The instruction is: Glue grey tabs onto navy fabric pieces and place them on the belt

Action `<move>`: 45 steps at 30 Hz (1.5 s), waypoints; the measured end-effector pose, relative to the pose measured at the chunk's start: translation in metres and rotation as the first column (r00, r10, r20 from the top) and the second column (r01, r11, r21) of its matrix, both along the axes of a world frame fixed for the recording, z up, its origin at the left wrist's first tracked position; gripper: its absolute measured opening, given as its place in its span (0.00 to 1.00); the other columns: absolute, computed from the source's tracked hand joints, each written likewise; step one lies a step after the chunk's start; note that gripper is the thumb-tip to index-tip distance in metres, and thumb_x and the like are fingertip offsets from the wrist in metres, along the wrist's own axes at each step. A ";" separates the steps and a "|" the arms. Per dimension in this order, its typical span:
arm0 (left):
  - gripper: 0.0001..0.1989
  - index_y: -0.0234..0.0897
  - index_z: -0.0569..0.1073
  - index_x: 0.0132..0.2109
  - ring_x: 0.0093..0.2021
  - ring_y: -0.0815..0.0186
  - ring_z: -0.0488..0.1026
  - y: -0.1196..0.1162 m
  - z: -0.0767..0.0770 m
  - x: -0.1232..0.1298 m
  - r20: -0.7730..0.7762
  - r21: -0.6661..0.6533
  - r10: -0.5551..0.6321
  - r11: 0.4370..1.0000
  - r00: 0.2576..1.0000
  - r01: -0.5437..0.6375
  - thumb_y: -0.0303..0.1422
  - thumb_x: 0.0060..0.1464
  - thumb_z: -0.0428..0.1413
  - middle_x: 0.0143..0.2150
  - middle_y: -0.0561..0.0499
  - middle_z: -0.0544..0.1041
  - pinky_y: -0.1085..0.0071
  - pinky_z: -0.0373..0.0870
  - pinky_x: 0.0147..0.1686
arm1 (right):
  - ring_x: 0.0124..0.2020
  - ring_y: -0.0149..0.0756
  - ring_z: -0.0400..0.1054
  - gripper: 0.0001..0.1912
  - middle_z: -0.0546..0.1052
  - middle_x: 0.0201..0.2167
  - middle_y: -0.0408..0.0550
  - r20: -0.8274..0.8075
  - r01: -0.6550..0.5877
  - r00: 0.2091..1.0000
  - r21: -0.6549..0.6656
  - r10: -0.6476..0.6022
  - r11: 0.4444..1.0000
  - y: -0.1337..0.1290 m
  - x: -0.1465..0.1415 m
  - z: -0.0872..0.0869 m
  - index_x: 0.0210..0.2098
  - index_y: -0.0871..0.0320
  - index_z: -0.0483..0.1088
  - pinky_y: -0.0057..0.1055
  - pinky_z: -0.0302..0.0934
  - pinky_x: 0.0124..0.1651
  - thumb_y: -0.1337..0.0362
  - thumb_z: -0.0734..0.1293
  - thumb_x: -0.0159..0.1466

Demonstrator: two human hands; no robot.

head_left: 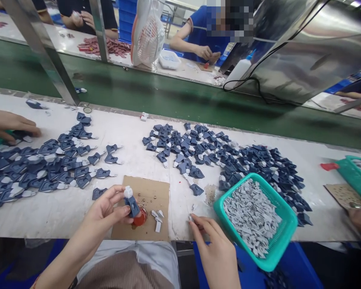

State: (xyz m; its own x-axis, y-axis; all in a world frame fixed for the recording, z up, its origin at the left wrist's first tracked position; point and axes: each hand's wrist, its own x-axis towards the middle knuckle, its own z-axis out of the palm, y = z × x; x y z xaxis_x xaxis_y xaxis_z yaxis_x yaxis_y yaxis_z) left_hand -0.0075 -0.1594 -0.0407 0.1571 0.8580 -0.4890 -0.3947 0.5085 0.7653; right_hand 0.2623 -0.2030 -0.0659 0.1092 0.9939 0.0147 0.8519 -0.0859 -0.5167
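Observation:
My left hand (112, 208) holds a dark blue part (131, 205) with a pale grey piece on its top end, above a red blob (140, 216) on a cardboard sheet (120, 228). Small silver beads and a few light grey pieces (158, 220) lie on that cardboard. My right hand (212, 245) is pinched at the fingertips over the white table, left of a green basket (290, 228) full of small grey pieces (252, 214). A small light piece seems to be between thumb and finger, too little to make out.
Heaps of dark blue parts lie at the left (54, 164) and centre right (258, 168). Another person's hand (12, 124) is at the far left. At the right stand a second green basket (349, 180) and cardboard. People work beyond the green strip (123, 92).

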 end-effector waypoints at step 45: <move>0.09 0.37 0.73 0.38 0.37 0.66 0.78 -0.028 -0.014 0.007 0.131 0.122 0.072 0.989 0.989 -0.088 0.31 0.51 0.65 0.38 0.50 0.80 0.73 0.74 0.39 | 0.36 0.34 0.74 0.04 0.77 0.36 0.46 -0.852 -0.313 0.520 -0.252 -0.056 0.916 0.049 -0.094 0.050 0.30 0.53 0.81 0.27 0.69 0.40 0.61 0.75 0.55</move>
State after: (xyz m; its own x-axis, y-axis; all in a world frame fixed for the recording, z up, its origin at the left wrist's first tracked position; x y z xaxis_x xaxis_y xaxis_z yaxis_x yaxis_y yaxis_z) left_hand -0.0002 -0.1878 -0.0547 0.1393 0.9240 -0.3562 -0.5275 0.3736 0.7630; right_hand 0.1683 -0.1536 -0.0159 -0.2429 0.9099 -0.3363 0.0596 -0.3321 -0.9414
